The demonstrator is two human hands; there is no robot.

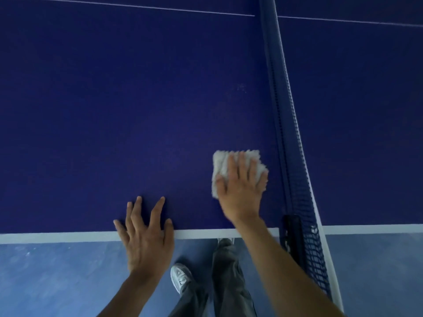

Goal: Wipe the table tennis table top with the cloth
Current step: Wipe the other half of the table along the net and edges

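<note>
The dark blue table tennis table top [128, 110] fills most of the view, with a white line along its near edge. A folded white fluffy cloth [220, 167] lies flat on it near the net. My right hand [241, 188] presses on the cloth with straight, spread fingers. My left hand [144, 234] rests flat at the table's near edge, fingers spread, holding nothing.
The blue net [286, 124] with a white top band runs from the far side to its clamp [293, 236] at the near edge, just right of the cloth. A faint pale smudge [240, 87] marks the top farther away. Below are a light blue floor and my legs and shoes.
</note>
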